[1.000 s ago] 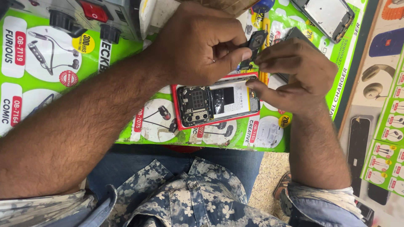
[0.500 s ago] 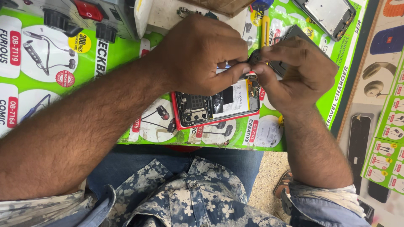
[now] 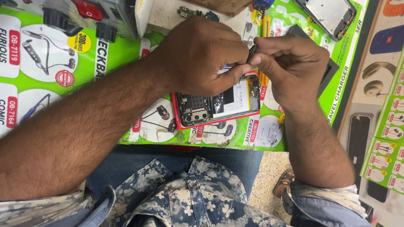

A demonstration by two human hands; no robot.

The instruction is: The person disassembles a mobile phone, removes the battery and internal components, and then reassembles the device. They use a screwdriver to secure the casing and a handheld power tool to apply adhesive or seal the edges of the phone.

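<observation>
A green mat (image 3: 126,54) covers the table, and an open phone (image 3: 216,105) with a red rim lies on it, just below both hands. The left hand (image 3: 202,56) and the right hand (image 3: 290,67) meet above the phone, fingers pinched tight on a small dark part (image 3: 251,52). This looks like the lifting-out step; next needs a slow, steady pull. The part is mostly hidden by fingers.
</observation>
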